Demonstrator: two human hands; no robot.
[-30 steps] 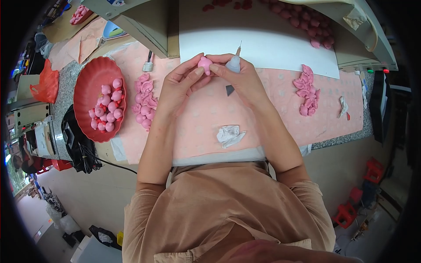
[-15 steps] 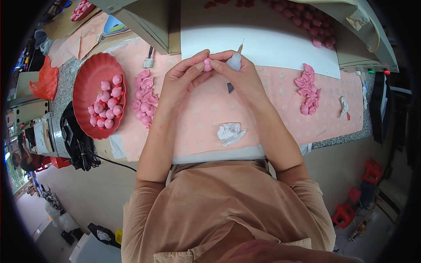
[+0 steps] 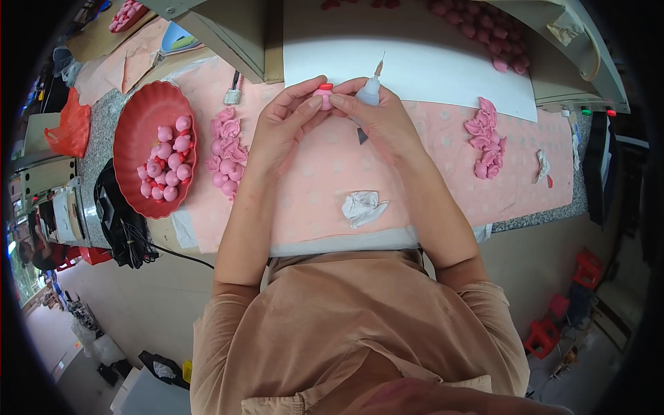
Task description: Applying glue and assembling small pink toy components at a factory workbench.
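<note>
While we lean over the desk (image 3: 443, 187), our left hand (image 3: 285, 126) and right hand (image 3: 377, 117) meet above the far part of the pink mat (image 3: 325, 180), and together they hold a small pink figure (image 3: 324, 96) with a red piece on top. The left fingers (image 3: 304, 111) curl in and pinch the figure from its left side; the right thumb and forefinger pinch it from the right, while the remaining right fingers wrap a small glue bottle (image 3: 371, 88) whose thin nozzle points up and away from us. A white sheet (image 3: 429, 66) lies just beyond our hands. On the mat near our body sits a crumpled white tissue (image 3: 362, 206). To our left a red scalloped tray (image 3: 131, 138) holds finished pink figures, with a row of pink pieces (image 3: 227, 149) just beside it. Another cluster of pink pieces (image 3: 486, 138) lies on the mat to our right.
</note>
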